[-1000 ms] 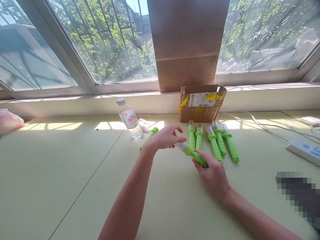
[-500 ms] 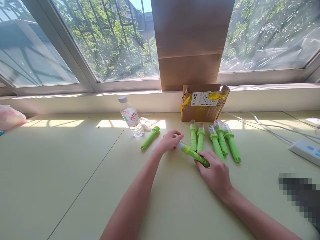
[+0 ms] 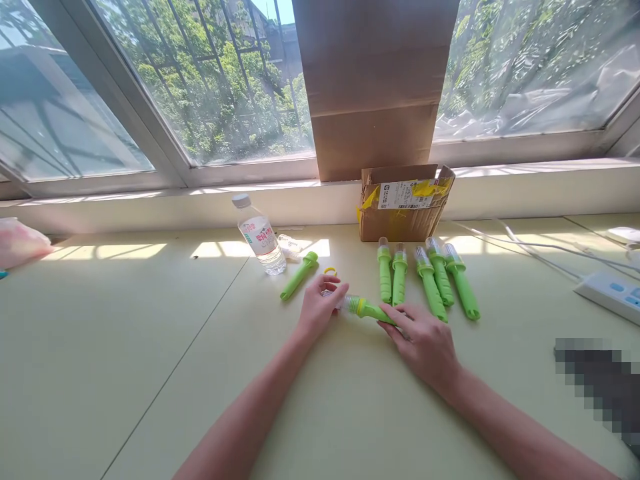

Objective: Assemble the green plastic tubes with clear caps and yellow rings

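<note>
Our two hands meet on one green brush (image 3: 367,309) lying on the desk (image 3: 150,347), just in front of the cardboard box (image 3: 403,203) at the window sill. Left hand (image 3: 320,308) is closed around the clear-capped end, fingers pinching it; right hand (image 3: 423,340) lies over the handle end, fingers curled on it w/ the brush pressed to the desk.

We judge the brush light, stiff plastic, prob. a bit slick on the smooth handle; the clear cap looks like the delicate part. Best hold: the green handle for the body, fingertips only on the cap.

Between this brush and the box, a row of five more green brushes (image 3: 430,280) lies side by side, caps pointing toward the box. Left of the box, a loose green handle (image 3: 299,276) lies at a slant, and a small yellow ring (image 3: 330,271) sits just beside our left hand. Further left of the box, a water bottle (image 3: 259,235) stands tilted in the lens, w/ a crumpled clear wrapper (image 3: 290,247) next to it. Right of the box, white cables run to a power strip (image 3: 607,297). Far left of the box, at the desk's edge, a pink bag (image 3: 17,241). Behind the box, a cardboard sheet (image 3: 375,87) covers part of the window.
</note>
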Demonstrator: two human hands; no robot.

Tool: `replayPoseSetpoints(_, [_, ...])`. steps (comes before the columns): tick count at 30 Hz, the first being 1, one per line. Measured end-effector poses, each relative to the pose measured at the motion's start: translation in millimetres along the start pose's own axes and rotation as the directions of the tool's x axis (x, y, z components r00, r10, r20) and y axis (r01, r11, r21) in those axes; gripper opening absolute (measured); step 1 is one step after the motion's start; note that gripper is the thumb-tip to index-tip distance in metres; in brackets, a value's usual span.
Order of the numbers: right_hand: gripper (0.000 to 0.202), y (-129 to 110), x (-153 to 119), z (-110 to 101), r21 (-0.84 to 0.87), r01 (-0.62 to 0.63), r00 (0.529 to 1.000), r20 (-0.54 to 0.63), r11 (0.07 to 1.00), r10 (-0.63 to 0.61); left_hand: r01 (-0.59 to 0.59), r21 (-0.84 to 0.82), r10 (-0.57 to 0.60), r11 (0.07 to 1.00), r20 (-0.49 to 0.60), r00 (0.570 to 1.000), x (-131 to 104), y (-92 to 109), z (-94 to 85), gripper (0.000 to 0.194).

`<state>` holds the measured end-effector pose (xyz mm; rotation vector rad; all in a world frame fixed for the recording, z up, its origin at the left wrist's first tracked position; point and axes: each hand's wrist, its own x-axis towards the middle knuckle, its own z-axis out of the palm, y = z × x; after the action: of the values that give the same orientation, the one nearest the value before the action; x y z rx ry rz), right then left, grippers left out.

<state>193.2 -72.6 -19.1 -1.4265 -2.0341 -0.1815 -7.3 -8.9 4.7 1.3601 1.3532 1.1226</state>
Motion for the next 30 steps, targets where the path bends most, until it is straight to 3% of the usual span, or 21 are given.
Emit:
replayPoseSetpoints(3, [0.027, 5, 1, -3, -0.121, 0.053, 0.996, -0.067, 0.991, -0.062, 0.029, -0.121, -0.031, 0.992, -0.018, 0.999, -7, 3, -1.5, 0.042])
replayPoseSetpoints(9, [0.028, 9, 4, -6, -0.209, 0.112, 0.986, -0.095, 0.972, -0.134, -0.018, -0.177, 0.034, 0.984, 0.087, 0.996, -10, 2, 4.3, 0.038])
replayPoseSetpoints(13, [0.029, 11, 1, -2, -0.170, 0.102, 0.991, -0.066, 0.980, -0.115, -0.026, -0.136, 0.039, 0.990, 0.092, 0.995, -10, -2, 4.9, 0.040])
replayPoseSetpoints(17, [0.030, 12, -1, 2, -0.097, 0.056, 0.997, -0.056, 0.994, -0.061, -0.013, -0.248, 0.022, 0.969, 0.033, 0.999, -10, -1, 4.6, 0.042])
replayPoseSetpoints(30, [0.032, 9, -2, 3, -0.042, -0.005, 0.999, -0.047, 0.999, 0.003, 0.066, -0.430, 0.002, 0.901, 0.155, 0.988, -7, -1, 0.2, 0.051])
